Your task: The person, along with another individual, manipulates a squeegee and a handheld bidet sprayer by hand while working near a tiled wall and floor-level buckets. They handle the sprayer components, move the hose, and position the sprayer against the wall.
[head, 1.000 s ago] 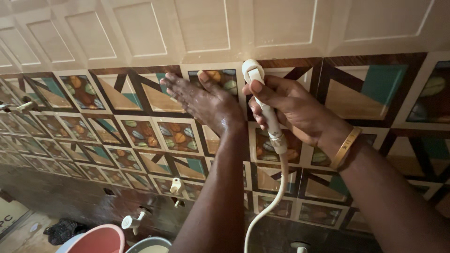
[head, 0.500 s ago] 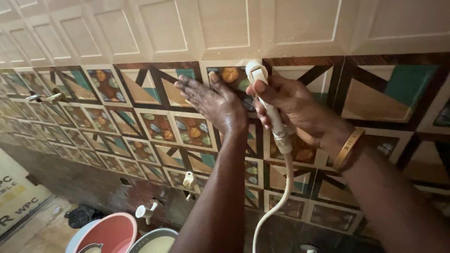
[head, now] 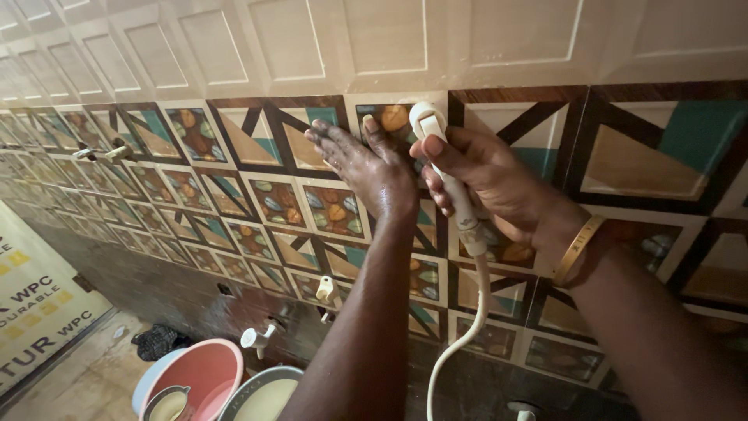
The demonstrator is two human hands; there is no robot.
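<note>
The hand sprayer [head: 446, 173] is a slim white plastic wand with a squared head and a thumb lever at its top, held upright against the tiled wall [head: 654, 148]. From its lower end a smooth white hose [head: 467, 327] curves down and leaves the bottom of the view. The right hand [head: 491, 183] is clamped around the wand's stem, thumb pressed up near the lever, and a gold-coloured bangle [head: 575, 249] sits on that wrist. The left hand [head: 366, 168] lies flat and spread on the glossy tiles just beside the sprayer head, fingers extended, gripping nothing; its skin looks wet.

The wall is glazed tile: plain cream panels with raised rectangular borders above, and below them a band of geometric tiles in brown wood-grain, teal and beige triangles, mixed with squares showing leaf and pebble patterns. Further down the surface turns dark and rough.

Several white plastic taps [head: 257, 337] jut from the lower wall. Under them stand a pink bucket [head: 204, 374] holding a small mug, and a pale basin [head: 261, 394] touching its side. A dark crumpled cloth [head: 158, 341] lies on the floor nearby, and a printed cream board [head: 35, 312] leans at the far left.
</note>
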